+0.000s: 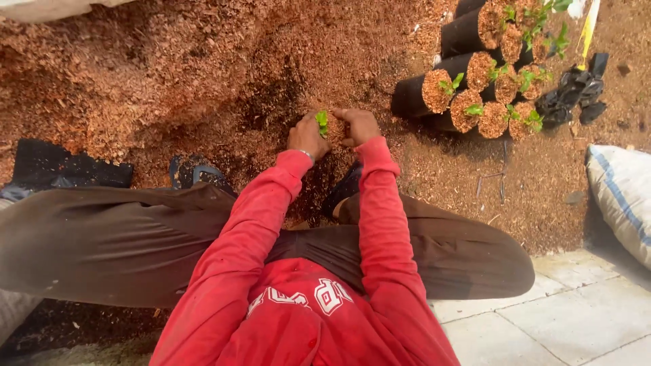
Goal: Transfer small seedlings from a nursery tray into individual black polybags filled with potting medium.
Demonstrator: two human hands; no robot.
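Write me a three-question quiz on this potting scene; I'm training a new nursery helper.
1. True or false: both hands are pressed around the seedling on the pile of brown growing mix.
2. Where do the filled black bags lie? A) to the person's right, on their sides B) to the left, upright C) on the paving
3. What lies at the far right edge, next to the paving?

Key
1. True: the left hand and right hand flank it closely.
2. A
3. A white sack with blue stripes.
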